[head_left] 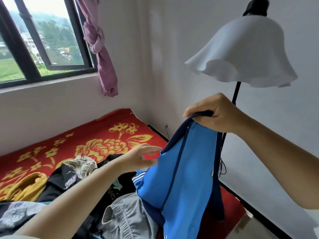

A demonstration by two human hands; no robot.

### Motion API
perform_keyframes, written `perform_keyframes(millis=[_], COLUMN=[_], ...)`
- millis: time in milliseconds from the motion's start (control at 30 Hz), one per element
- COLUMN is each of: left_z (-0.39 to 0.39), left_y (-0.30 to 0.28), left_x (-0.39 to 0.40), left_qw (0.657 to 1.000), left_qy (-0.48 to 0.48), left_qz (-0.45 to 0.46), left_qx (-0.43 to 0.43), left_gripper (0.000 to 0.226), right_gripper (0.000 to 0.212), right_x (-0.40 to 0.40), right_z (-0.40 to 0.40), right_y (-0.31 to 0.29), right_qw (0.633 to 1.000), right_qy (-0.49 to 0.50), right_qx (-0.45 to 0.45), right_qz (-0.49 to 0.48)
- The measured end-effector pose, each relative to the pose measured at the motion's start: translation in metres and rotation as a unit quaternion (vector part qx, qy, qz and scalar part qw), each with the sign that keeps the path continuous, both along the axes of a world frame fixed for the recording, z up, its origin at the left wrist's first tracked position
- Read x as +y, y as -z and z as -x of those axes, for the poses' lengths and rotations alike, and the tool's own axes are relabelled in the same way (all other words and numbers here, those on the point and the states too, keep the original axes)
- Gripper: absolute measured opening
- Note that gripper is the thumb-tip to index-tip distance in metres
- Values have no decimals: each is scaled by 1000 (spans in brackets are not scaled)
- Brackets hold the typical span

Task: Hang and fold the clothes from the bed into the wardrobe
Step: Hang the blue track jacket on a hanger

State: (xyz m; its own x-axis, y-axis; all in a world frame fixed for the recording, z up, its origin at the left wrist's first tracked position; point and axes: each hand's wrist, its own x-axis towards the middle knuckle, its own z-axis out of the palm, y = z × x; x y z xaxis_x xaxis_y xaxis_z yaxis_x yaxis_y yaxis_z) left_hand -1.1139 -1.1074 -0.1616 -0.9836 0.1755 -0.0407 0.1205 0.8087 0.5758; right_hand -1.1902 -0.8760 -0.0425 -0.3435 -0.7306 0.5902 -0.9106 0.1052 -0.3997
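My right hand (215,114) pinches the dark navy collar edge of a bright blue jacket (183,178) and holds it up over the bed. The jacket hangs down with navy trim and white stripes on one sleeve. My left hand (141,157) reaches toward the jacket's left edge with fingers spread and holds nothing. Below lies a heap of clothes on the bed: a black garment (69,178), a yellow one (27,185), a grey one (124,218) and a pale patterned one (81,164).
The bed carries a red blanket with yellow flowers (96,140) and fills the corner under a window (39,40). A knotted pink curtain (101,54) hangs by the window. A floor lamp with a white wavy shade (245,52) stands right of the bed.
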Motion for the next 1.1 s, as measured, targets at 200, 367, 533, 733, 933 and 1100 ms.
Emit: perform_keyframes(millis=[200,367,533,733,933,1100], left_z=[-2,-5,0,-2,-2,-20], left_y=[12,15,24,3,-58,-108], left_x=[14,23,25,-11,-26,-31], left_qw=[980,983,988,920,855,895], left_qy=[-28,-32,-114,-283,-279,-190], left_qz=[-146,-82,82,-102,-402,-403], left_qx=[-128,-158,58,250,170,-26], left_gripper=[32,29,36,16,34,21], right_gripper=[27,27,28,17,31,31], right_x=[3,10,15,29,26,17], right_z=[-17,-22,-24,-9,3,32], right_y=[4,8,8,20,12,31], right_qw=[998,997,997,997,920,849], right_qy=[-32,-47,-24,43,97,236], right_qx=[45,56,68,-33,-197,-151], right_qz=[-5,-8,7,-53,-326,-449])
